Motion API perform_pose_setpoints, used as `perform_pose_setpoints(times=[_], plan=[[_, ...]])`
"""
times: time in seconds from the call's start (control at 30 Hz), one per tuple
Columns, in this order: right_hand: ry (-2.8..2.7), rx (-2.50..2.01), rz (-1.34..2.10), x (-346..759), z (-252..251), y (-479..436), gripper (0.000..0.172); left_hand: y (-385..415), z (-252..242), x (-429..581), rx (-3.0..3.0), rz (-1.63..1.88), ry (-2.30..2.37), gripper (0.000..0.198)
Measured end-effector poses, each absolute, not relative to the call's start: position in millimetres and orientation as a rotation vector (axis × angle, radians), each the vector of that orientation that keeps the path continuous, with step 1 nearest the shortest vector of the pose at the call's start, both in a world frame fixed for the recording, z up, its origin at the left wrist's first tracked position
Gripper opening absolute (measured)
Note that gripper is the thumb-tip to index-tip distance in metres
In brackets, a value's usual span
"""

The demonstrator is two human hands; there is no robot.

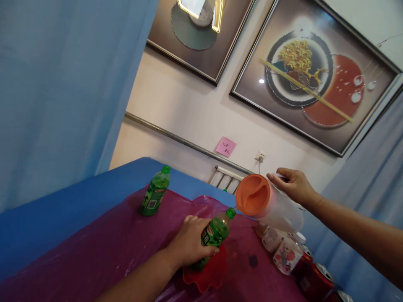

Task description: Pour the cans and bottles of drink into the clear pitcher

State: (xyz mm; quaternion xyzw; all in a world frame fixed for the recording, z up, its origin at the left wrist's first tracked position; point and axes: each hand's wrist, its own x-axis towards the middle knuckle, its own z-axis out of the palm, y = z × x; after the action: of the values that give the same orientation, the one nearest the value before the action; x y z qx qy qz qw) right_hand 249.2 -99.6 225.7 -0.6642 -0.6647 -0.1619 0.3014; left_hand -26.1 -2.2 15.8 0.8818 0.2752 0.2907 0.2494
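My left hand (190,243) is wrapped round a green bottle (215,232) with a green cap, which stands in a red dish (206,279) on the magenta sheet. My right hand (292,183) grips the handle side of a clear plastic jug (277,212) with an orange lid (253,195). The jug is tipped on its side, lid end toward the bottle's cap, just above and right of it. A second green bottle (155,192) stands alone further back on the left.
A magenta plastic sheet (103,247) covers a blue table (63,209). Small bottles (285,251) and red cans (316,279) crowd the right edge. Blue curtains hang left and right. Behind are a wall with framed pictures, a pink note (226,146) and a socket.
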Motion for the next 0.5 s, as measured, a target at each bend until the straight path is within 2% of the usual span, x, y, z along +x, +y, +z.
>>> perform_pose_setpoints(times=[0.5], plan=[[-1.781,-1.752,-0.431,249.1,225.2,-100.3,0.055,-2.0,15.2,-26.4,2.384,0.807,0.752,0.052]])
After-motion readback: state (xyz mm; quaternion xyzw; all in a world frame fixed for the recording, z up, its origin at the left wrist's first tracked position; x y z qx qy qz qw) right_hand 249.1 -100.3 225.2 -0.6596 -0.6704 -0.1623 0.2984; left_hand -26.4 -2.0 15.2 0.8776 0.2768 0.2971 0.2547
